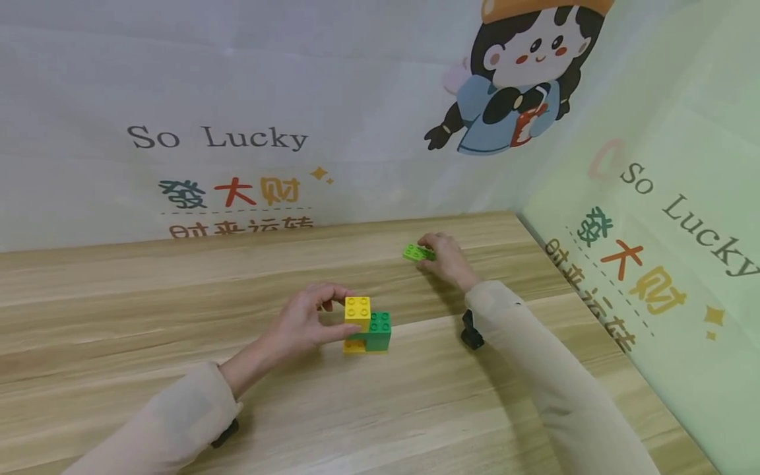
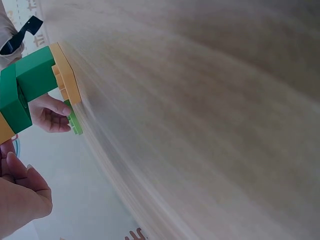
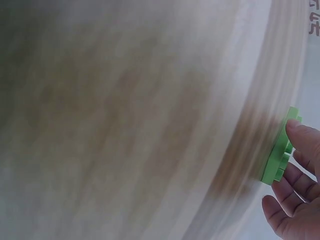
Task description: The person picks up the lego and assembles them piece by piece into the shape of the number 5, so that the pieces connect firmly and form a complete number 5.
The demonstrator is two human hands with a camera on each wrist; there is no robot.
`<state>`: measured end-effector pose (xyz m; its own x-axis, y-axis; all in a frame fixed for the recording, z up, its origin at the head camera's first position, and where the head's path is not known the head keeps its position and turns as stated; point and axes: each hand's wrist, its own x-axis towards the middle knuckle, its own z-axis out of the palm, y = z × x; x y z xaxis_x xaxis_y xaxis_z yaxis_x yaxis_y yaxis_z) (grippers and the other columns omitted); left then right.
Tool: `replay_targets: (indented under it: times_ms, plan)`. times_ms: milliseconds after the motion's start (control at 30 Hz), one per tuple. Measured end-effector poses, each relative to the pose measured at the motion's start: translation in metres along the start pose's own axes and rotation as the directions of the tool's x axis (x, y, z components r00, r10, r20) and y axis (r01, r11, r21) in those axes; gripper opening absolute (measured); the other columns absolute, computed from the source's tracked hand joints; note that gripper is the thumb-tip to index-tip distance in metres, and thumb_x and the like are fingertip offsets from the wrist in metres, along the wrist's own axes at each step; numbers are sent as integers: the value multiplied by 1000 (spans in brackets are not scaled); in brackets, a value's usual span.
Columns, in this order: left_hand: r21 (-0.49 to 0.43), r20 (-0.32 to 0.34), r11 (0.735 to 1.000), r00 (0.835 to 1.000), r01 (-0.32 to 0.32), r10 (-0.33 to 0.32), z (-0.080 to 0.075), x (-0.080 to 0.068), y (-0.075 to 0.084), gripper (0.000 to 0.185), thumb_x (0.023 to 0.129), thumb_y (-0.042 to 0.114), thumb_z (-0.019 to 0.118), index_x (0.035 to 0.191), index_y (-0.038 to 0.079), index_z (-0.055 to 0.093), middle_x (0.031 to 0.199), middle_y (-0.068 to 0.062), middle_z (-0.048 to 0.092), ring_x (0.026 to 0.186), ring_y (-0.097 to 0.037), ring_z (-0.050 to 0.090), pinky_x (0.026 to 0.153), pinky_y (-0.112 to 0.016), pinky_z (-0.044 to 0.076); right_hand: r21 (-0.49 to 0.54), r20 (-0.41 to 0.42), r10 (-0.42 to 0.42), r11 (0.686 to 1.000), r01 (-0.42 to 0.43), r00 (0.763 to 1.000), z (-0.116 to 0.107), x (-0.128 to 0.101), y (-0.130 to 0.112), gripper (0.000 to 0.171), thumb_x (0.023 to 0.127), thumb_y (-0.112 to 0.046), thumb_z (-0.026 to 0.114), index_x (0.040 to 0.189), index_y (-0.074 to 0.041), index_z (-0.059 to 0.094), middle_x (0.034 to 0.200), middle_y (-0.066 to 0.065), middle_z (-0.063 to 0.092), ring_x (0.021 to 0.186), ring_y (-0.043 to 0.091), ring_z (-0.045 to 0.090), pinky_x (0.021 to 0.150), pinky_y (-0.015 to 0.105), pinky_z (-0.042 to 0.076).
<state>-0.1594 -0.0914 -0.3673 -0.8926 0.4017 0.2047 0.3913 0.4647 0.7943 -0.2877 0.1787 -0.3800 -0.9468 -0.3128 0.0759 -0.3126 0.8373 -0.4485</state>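
Your left grip (image 1: 305,320) pinches the yellow block (image 1: 357,311), your right grip (image 1: 448,261) the lime brick (image 1: 411,253). Tugging could split the stack (image 1: 379,338).

Head cam looked fwd & down from above, wide: L hand (image 1: 305,316), R hand (image 1: 445,259), tabletop (image 1: 148,297), backdrop (image 1: 356,79). L wrist cam sat low, tilted sideways, close to block stack (image 2: 36,75), facing across tabletop to R hand. R wrist cam, also low & sideways, faced lt-green brick (image 3: 276,155) up close; all 3 shared it.

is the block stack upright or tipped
Upright: the stack has its yellow block on top, studs facing up, and its base plate underneath.
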Motion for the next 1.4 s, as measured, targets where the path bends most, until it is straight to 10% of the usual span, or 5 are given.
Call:
replay_targets:
  times_ms: [1033, 1400]
  plan:
    - [3, 5, 1000, 1000, 8, -8, 0, -1, 0, 39, 74, 22, 80, 108, 12, 65, 100, 3, 63, 87, -17, 49, 75, -31, 42, 57, -88, -156, 985, 162, 984, 0, -32, -11, 37, 85, -4, 67, 120, 3, 59, 114, 19, 61, 101, 30, 56, 86, 42, 48]
    - [-18, 1, 1000, 1000, 0, 0, -1, 0, 0, 37, 73, 20, 81, 105, 11, 65, 102, 0, 64, 90, -27, 52, 78, -42, 45, 141, -242, -413, 880, 453, 878, -15, -82, -60, 34, 80, -2, 72, 114, -4, 66, 111, 13, 66, 99, 26, 61, 79, 39, 52]
